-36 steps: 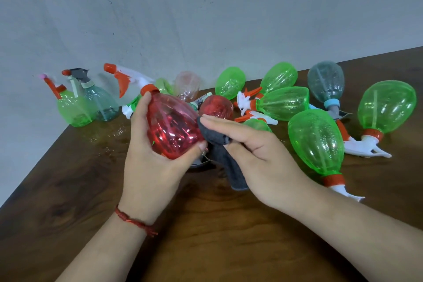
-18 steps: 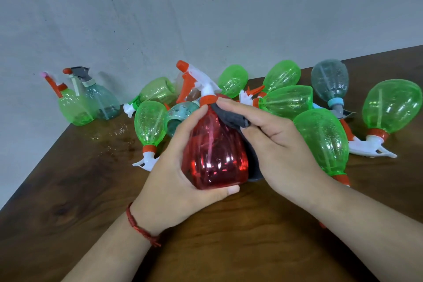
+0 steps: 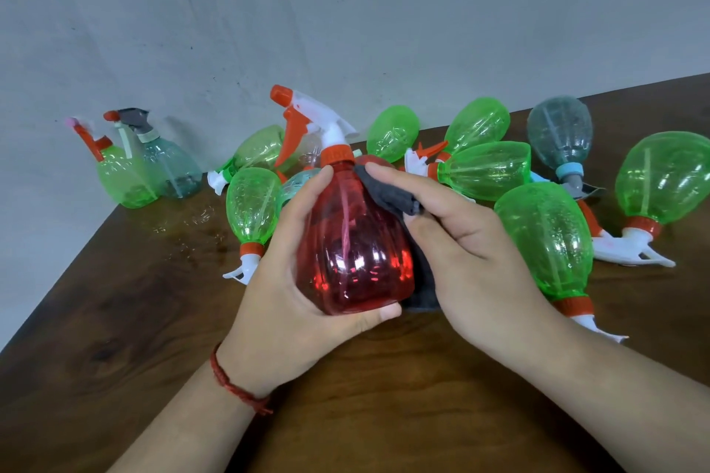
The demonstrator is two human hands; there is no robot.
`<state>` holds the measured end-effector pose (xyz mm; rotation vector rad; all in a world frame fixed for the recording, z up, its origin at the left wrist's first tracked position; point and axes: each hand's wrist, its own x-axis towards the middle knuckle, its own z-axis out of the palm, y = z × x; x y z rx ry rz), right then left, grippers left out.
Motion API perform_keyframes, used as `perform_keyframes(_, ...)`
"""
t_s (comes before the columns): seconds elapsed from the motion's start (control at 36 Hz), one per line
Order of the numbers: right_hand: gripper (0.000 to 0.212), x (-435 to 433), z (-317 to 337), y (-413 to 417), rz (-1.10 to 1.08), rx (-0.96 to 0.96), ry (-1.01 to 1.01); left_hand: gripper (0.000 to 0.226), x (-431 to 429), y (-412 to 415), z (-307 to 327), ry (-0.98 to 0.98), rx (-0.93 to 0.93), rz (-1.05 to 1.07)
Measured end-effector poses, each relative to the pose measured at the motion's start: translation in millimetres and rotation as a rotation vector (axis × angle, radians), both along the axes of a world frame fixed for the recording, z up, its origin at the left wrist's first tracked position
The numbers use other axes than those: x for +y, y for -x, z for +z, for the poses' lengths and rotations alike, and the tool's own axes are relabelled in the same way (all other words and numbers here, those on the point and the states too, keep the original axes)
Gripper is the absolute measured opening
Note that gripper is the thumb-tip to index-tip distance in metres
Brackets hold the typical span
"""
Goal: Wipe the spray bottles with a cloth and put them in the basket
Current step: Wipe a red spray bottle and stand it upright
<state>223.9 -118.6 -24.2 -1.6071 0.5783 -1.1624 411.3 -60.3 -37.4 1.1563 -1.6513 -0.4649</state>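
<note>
Left hand (image 3: 284, 280): curled round the red spray bottle (image 3: 357, 242), which is held upright just above the surface (image 3: 153, 319) (thumb under the base, fingers up the left side).
Right hand (image 3: 472, 253): a grey cloth (image 3: 388, 192) is pinched in the fingers and pressed to the bottle's right shoulder.
Left wrist: a red thread bracelet (image 3: 230, 380) is worn.
Beside the right hand: a green spray bottle (image 3: 545, 238) is lain on its side, with more strewn behind.
Far left: a green upright bottle (image 3: 119, 177) and a grey-blue bottle (image 3: 169, 165) are stood touching, near the wall (image 3: 345, 11).
</note>
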Motion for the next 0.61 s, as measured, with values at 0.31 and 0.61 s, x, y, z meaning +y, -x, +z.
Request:
perform_keyframes(0.31, 0.05, 5, -9, -6, 0.002, 0.049, 0.034, 0.116, -5, -6, 0, 0.111, 0.122, 0.178)
perform_keyframes(0.61, 0.054, 3, -11, -8, 0.02, 0.0, -0.004, 0.116, -3, -7, 5, 0.042, 0.157, 0.166)
